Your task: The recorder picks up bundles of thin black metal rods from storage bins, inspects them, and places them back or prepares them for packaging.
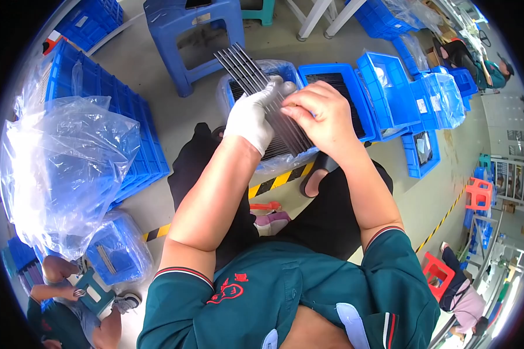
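Observation:
My left hand [251, 118], in a white glove, is wrapped round a bundle of long, thin dark rods [240, 65]. The rods lie side by side, slanting from upper left to lower right. Bare and closed, my right hand [330, 116] has thumb and index finger pinched together over the bundle's right side. What sits between those fingertips is too small to make out. Under both hands stands a bin lined with clear plastic [223, 93], holding more dark rods. Just right of it is a blue bin [357, 87] with similar dark rods.
A blue stool [163, 41] stands ahead on the left. Stacked blue crates [148, 125] and clear plastic sheeting [70, 168] fill the left side. More blue bins [393, 104] stand at right. Yellow-black floor tape [282, 179] runs below the bin. Other people sit at the lower left, lower right and upper right.

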A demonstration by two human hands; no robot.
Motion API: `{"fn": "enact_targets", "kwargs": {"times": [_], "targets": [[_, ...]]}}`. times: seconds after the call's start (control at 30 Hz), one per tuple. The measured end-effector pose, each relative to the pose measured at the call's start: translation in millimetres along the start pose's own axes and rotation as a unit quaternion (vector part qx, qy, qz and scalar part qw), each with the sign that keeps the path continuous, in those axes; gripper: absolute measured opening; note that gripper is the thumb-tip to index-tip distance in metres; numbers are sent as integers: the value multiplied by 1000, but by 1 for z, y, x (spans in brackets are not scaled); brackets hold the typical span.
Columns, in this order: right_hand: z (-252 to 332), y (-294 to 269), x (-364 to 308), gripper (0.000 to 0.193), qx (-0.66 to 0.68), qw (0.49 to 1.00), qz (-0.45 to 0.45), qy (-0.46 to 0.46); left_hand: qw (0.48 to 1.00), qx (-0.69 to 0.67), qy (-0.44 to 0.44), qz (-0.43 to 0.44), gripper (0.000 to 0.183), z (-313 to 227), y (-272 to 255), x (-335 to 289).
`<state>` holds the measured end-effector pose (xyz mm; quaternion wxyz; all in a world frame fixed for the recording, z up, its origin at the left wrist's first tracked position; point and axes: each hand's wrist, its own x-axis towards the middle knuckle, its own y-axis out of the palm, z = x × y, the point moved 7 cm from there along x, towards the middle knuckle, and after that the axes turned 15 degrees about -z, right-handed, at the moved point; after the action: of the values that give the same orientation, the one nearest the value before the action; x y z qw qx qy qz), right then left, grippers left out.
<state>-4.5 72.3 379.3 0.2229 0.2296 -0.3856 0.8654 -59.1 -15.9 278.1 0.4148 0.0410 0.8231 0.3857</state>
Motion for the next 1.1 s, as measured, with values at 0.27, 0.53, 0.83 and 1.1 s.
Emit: {"fn": "enact_targets", "kwargs": {"times": [0.27, 0.53, 0.83, 1.1], "targets": [[23, -1, -1, 13, -118, 981, -7, -151, 1000, 13, -5, 21, 20, 3, -4, 6], [17, 1, -5, 11, -105, 985, 22, -137, 1000, 2, -19, 23, 22, 7, -5, 6], [21, -3, -4, 11, -94, 983, -14, -157, 1000, 17, -3, 25, 21, 6, -1, 7], [20, 5, -8, 17, -163, 971, -8, -176, 1000, 15, -6, 9, 21, 5, -4, 5]]}}
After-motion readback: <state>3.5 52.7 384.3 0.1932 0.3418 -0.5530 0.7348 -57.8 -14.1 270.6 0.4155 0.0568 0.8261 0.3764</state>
